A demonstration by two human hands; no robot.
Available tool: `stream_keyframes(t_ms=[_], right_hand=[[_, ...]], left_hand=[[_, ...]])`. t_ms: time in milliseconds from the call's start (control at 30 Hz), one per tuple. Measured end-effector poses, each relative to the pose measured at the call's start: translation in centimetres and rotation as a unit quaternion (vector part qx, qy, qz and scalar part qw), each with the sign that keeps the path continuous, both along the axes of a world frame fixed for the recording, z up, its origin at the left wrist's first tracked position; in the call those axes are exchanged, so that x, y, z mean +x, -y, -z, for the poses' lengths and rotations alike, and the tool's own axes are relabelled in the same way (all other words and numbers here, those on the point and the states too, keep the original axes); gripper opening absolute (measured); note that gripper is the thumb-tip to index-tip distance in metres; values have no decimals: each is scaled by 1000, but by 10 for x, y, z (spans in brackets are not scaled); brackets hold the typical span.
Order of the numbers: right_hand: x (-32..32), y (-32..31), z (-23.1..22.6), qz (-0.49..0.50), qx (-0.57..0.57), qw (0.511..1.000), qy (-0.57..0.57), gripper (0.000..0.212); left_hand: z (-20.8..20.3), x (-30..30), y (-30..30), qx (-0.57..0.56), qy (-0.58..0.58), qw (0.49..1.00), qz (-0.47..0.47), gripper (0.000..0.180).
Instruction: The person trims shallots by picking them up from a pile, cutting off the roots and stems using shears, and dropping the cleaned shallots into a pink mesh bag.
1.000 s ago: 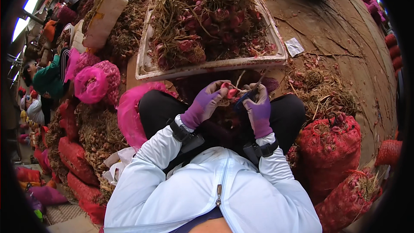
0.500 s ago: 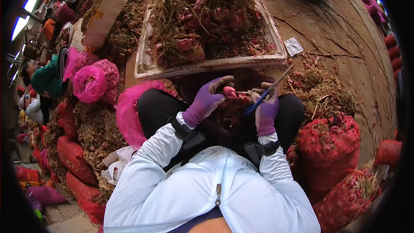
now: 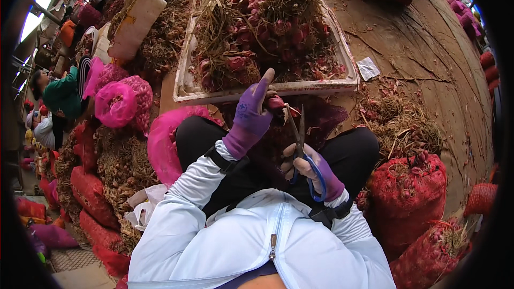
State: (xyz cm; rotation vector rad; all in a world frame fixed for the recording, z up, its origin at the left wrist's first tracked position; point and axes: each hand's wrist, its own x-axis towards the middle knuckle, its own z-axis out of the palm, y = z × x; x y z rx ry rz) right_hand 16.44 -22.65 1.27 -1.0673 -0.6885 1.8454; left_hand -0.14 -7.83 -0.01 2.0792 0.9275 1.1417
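My left hand (image 3: 250, 116), in a purple and grey glove, is closed round a pinkish-red shallot (image 3: 276, 103) at the near rim of the white foam tray (image 3: 235, 95); its index finger points up and away. A pale stem end hangs from the shallot's right side. In my right hand (image 3: 316, 168), gloved alike, are blue-handled scissors (image 3: 297, 131), blades slightly apart and pointing away from me, their tips close to that stem end. Inside the tray lies a heap of shallots (image 3: 284, 32) with dry brown stalks. Dark mesh (image 3: 326, 120) lies between my knees.
A pink mesh bag (image 3: 163, 142) lies by my left knee, with filled pink bags (image 3: 140, 96) beyond. Red sacks of shallots (image 3: 409, 195) stand at my right, near dry trimmings (image 3: 401, 118). At far left sits a person in green (image 3: 61, 95).
My right hand has drawn nearer to me and turned, so the scissors now point away instead of up to the right. My left index finger has risen, the shallot still held.
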Motion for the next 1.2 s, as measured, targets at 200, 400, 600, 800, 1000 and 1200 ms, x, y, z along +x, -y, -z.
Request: stream_keyframes(t_ms=[200,400,600,800,1000,1200], right_hand=[[-12,-3,-7,-24,-28,999,16,41],[-21,-10,4,83,-1,996,18,40],[-9,-15,35,237,33,969,58,26],[-8,-27,20,288,155,944,39,45],[-4,-32,12,212,168,962,40,47],[-16,-34,31,336,119,934,-27,41]], left_hand=[[-6,0,1,-2,2,1000,-5,72],[-2,6,13,22,-19,1000,1,75],[-5,2,22,41,-82,994,52,81],[-15,8,33,5,-75,981,179,85],[-16,14,31,-49,-34,985,161,84],[37,11,41,-449,164,870,121,64]])
